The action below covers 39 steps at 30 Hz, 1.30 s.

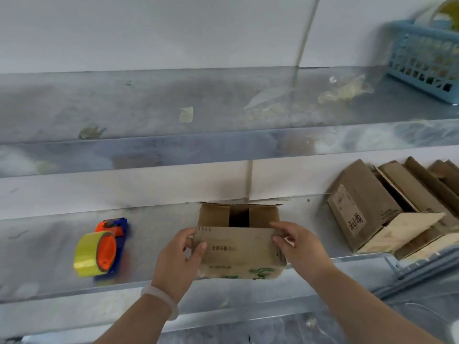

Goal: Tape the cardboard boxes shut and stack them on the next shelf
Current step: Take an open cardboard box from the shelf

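Observation:
A small cardboard box [238, 254] stands at the front edge of the lower metal shelf [159, 227], its far flaps raised and a dark gap showing inside. My left hand [178, 259] pinches the left end of the near flap, thumb on top. At the flap's right end, my right hand [298, 244] grips the corner the same way. A blue and orange tape dispenser [101, 249] with a yellow-green roll lies on the same shelf, well left of the box.
Several open cardboard boxes [382, 207] lean against each other at the right of the lower shelf. The upper shelf [173, 105] carries scraps of used tape and a blue plastic basket [427, 63] at its far right. A white wall backs both shelves.

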Each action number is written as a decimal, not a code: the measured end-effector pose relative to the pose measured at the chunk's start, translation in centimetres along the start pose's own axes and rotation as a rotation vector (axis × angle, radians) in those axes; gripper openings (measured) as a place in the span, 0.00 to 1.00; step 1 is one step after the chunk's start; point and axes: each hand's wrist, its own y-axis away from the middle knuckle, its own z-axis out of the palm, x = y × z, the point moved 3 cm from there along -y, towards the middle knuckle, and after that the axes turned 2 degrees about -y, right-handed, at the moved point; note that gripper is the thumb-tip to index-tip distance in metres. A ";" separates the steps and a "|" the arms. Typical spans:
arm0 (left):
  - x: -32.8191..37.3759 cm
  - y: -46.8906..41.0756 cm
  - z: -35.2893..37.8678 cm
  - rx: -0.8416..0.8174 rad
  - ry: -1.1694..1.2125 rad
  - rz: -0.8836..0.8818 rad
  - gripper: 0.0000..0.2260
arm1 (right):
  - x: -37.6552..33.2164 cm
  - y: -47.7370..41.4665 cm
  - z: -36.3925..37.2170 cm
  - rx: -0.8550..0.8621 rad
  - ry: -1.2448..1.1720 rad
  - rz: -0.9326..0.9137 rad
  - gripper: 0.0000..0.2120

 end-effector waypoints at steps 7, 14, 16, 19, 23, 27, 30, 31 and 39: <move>-2.4 -0.4 -0.4 0.033 -0.053 -0.057 0.24 | -0.6 -1.9 1.5 0.019 0.128 -0.052 0.31; -1.6 -3.6 -1.3 -0.172 -0.275 0.293 0.48 | -0.5 -2.5 0.9 0.038 0.235 -0.267 0.48; -1.6 -3.7 -1.4 -0.204 -0.321 0.303 0.41 | -0.3 -2.4 1.2 -0.018 0.298 -0.270 0.37; -2.1 -3.4 -1.3 -0.203 -0.421 0.328 0.30 | 0.2 -2.0 1.8 -0.043 0.309 -0.248 0.25; -2.8 -3.1 -1.0 -0.210 -0.447 0.279 0.27 | -0.2 -2.0 2.0 -0.083 0.351 -0.267 0.22; -2.7 -3.2 -0.9 -0.220 -0.486 0.256 0.25 | -1.6 -1.9 2.3 -0.127 0.565 -0.306 0.26; -2.5 -3.0 -1.0 -0.212 -0.524 0.263 0.24 | -3.5 -1.0 3.9 -0.247 0.621 -0.397 0.33; -2.4 -2.9 -1.0 -0.206 -0.535 0.264 0.23 | -4.0 -0.6 4.7 -0.286 0.635 -0.423 0.35; -2.1 -2.5 -1.9 -0.151 -0.516 0.251 0.22 | -3.8 -0.4 6.2 -0.333 0.715 -0.419 0.35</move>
